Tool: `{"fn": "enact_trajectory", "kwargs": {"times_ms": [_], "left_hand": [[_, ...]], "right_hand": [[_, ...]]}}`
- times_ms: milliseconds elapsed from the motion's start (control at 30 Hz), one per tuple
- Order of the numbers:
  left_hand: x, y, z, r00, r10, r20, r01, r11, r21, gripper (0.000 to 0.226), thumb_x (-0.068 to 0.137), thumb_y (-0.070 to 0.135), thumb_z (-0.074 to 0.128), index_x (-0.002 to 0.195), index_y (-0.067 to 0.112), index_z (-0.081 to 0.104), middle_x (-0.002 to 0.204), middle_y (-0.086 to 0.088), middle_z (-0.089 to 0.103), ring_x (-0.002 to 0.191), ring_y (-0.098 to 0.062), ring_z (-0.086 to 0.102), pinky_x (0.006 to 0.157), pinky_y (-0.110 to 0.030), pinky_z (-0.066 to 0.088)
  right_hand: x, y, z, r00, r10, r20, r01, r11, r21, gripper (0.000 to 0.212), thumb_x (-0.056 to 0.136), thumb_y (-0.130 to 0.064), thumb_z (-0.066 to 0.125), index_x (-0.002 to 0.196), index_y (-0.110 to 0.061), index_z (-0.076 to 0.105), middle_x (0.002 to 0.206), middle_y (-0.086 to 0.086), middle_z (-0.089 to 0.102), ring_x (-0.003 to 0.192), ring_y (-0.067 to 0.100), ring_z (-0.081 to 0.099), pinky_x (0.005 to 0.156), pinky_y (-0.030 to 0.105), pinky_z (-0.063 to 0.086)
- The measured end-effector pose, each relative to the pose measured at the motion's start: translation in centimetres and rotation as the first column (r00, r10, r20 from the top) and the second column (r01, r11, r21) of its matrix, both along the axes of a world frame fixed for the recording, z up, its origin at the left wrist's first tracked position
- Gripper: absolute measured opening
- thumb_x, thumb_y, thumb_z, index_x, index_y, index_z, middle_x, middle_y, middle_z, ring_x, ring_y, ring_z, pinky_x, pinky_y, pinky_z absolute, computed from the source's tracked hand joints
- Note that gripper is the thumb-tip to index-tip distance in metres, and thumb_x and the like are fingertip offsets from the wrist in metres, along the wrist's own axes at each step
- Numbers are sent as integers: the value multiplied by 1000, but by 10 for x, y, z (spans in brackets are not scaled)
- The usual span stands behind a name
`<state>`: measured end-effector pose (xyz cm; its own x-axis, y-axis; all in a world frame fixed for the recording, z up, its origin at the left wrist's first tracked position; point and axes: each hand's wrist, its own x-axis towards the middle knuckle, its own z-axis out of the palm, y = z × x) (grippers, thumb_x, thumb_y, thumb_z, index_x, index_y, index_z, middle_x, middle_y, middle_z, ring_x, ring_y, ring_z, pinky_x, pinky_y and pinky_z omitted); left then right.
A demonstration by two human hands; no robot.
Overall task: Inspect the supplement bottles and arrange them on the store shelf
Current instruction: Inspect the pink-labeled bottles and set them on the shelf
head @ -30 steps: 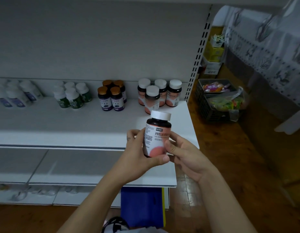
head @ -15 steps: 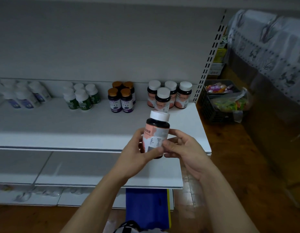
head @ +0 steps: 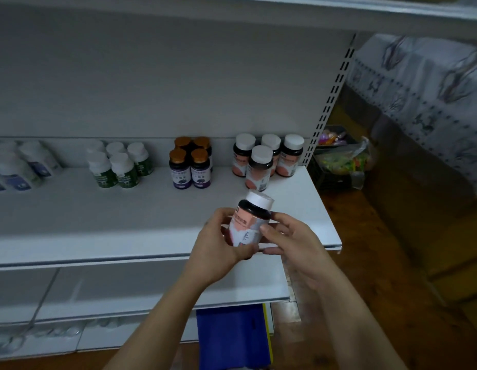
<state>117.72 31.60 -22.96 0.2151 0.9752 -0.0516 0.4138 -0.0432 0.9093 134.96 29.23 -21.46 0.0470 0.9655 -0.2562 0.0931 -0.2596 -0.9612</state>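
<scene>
Both hands hold one bottle (head: 247, 222) above the shelf's (head: 125, 222) front edge: left hand (head: 218, 243) wraps its base, right hand (head: 288, 237) pinches its side. Its long axis tilts, white cap up and rightward (label facing the camera).

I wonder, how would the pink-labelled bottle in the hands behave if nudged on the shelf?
The bottle looks rigid: no dent where the left hand and right hand grip it. Round-bodied and taller than wide, it may tip, then roll, if pushed high.
</scene>
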Motion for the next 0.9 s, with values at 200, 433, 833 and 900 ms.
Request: {"fn": "enact_trajectory", "kwargs": {"times_ms": [200, 433, 833, 900], "left_hand": [[5, 8, -9, 988, 36, -153, -7, 983, 186, 76, 60, 35, 89, 118, 34, 40, 98, 22, 44, 98, -17, 55, 79, -38, 55], [6, 16, -28, 970, 113, -214, -48, 956, 288, 76, 56, 34, 89, 115, 26, 42, 107, 8, 49, 97, -15, 40, 83, -43, 44], [43, 51, -24, 909, 128, -396, 11, 944, 329, 74, 65, 58, 79, 121, 19, 52, 117, -1, 58, 109, -24, 48, 87, -36, 34], [45, 60, -27, 865, 137, -483, 45, 937, 347, 77, 66, 67, 70, 121, 16, 56, 115, -7, 62, 107, -32, 54, 84, -42, 40]], "right_hand": [[-8, 11, 3, 980, -169, 102, 165, 985, 47, 32, 93, -33, 64, 122, -20, 63, 111, -2, 68, 101, 14, 66, 75, 28, 61], [-1, 30, 10, 871, -194, 452, 170, 981, 94, 44, 83, -51, 69, 120, -26, 64, 107, -7, 68, 92, 13, 67, 80, 39, 60], [32, 76, 42, 758, -161, 633, 60, 982, 178, 33, 77, -41, 77, 102, -27, 60, 91, -15, 60, 81, 10, 59, 61, 18, 40], [46, 90, 45, 726, -138, 674, 18, 983, 182, 38, 80, -36, 76, 112, -24, 61, 106, -8, 59, 93, 14, 57, 71, 23, 45]]}}
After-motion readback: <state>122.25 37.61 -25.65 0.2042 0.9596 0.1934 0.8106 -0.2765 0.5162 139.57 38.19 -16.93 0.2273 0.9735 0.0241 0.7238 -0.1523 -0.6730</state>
